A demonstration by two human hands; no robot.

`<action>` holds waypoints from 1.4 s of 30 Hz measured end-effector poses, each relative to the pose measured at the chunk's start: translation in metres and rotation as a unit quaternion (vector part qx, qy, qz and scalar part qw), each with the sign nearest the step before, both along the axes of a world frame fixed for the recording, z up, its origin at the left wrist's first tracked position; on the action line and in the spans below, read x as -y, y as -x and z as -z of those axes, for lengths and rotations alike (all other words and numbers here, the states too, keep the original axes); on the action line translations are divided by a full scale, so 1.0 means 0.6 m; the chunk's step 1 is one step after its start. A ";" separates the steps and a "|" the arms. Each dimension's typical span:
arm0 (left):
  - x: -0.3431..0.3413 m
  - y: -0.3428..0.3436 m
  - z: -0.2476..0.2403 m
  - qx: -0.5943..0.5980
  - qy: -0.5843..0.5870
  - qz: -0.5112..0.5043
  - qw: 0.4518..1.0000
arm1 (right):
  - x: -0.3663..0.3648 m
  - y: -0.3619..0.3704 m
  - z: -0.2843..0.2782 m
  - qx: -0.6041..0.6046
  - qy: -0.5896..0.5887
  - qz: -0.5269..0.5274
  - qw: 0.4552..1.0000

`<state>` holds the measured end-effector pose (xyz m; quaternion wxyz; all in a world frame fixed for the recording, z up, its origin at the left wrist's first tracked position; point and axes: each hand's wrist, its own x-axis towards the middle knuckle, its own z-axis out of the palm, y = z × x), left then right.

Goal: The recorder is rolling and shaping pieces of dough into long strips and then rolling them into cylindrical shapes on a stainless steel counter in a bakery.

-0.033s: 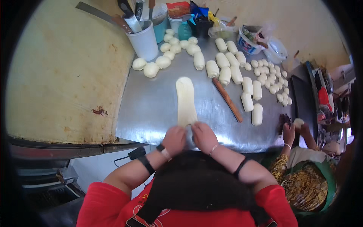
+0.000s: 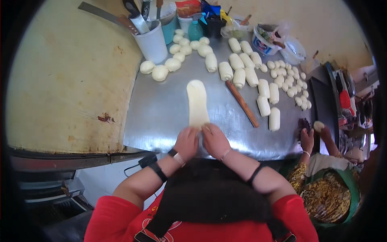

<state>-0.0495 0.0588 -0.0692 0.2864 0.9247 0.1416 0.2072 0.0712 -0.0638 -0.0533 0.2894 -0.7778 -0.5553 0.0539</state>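
Head view shows the steel tabletop (image 2: 161, 117) with a long flattened dough strip (image 2: 197, 103). Left hand (image 2: 186, 143) and right hand (image 2: 215, 141) press together on its near end, fingers curled, unchanged; rolling seems barely begun.

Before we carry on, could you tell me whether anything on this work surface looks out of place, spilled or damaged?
The dough strip, rolled at its near end by the left hand and right hand, lies orderly. One oddity: a reddish-brown stain marks the pale surface left of the metal table.
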 end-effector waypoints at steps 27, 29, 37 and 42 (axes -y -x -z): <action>-0.137 -0.012 -0.025 -0.075 0.105 -0.032 0.991 | -0.003 -0.109 -0.017 -0.209 -0.009 0.123 0.970; -0.195 -0.089 -0.019 -0.073 0.150 -0.081 0.983 | -0.080 -0.147 -0.015 -0.219 -0.049 0.139 0.965; -0.320 -0.298 0.000 -0.166 0.093 0.055 0.980 | -0.318 -0.322 0.054 -0.026 0.120 -0.055 0.991; -0.395 -0.359 -0.020 -0.120 0.035 0.062 0.990 | -0.407 -0.368 -0.036 0.008 0.224 -0.049 0.973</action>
